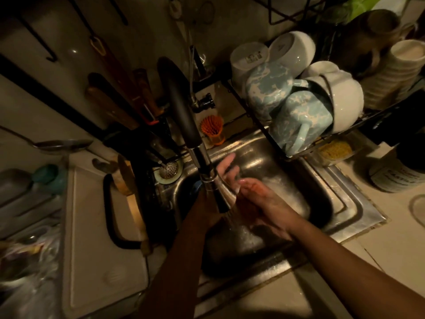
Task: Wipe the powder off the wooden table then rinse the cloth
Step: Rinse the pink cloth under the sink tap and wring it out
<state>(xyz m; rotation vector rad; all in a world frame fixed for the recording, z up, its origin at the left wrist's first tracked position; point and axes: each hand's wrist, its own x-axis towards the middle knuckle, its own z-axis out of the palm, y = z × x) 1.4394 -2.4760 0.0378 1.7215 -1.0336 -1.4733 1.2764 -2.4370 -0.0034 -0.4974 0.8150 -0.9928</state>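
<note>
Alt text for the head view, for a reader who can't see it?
Both hands, left hand and right hand, meet under water running from the faucet into a steel sink; whether they hold a cloth is too dim to tell. A dish rack with mugs and bowls stands at right.

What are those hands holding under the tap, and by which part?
A dark reddish cloth seems bunched under the right hand; the left hand is straight-fingered. Which part is gripped cannot be told.

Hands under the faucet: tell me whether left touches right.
Cannot tell. The head view shows the right hand overlapping the left hand beneath the faucet, but dim light and blur hide any contact or gap.
</note>
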